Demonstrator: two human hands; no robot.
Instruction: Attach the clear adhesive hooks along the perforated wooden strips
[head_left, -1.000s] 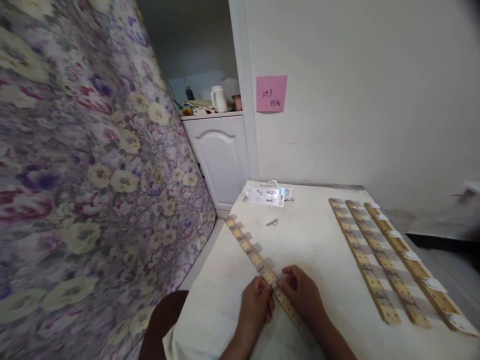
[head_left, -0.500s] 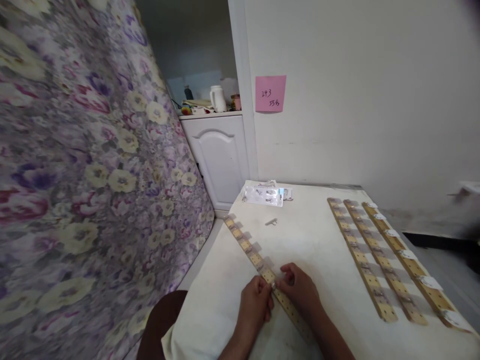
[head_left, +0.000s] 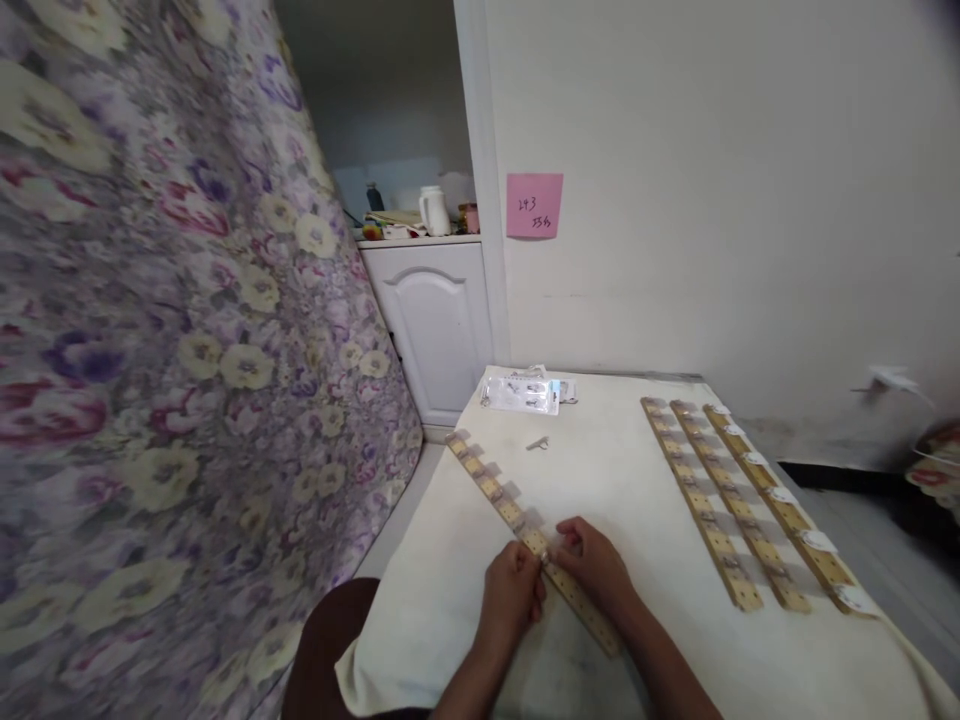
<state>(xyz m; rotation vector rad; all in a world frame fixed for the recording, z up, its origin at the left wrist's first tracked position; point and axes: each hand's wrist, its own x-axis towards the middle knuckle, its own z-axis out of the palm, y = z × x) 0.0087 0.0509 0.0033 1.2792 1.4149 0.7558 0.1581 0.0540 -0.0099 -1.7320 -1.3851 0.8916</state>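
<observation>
A long, narrow wooden strip with drilled holes point(head_left: 581, 603) lies slantwise on the table, with small clear-and-metal pieces attached along its far half. My left hand point(head_left: 513, 590) is curled closed at its left edge, fingertips by a small shiny metal piece point(head_left: 545, 557) on the strip. From the other side, my right hand point(head_left: 595, 568) pinches at the same spot with thumb and forefinger, its other fingers bent. The fingers partly cover the shiny piece, and what my left fingers grip is hidden. A small grey metal item point(head_left: 538, 443) rests beyond the hands.
Several similar wooden strips, such as the nearest one point(head_left: 701, 507), lie side by side at the right; the outermost carries white tags. Clear plastic packaging point(head_left: 520, 393) sits at the table's far edge. A floral curtain point(head_left: 225, 330) hangs at the left, beside a white cabinet point(head_left: 435, 330).
The view has shifted slightly, so the strips at the right appear farther left. Both hands stay at the same spot on the strip, with hardly any change in their grip.
</observation>
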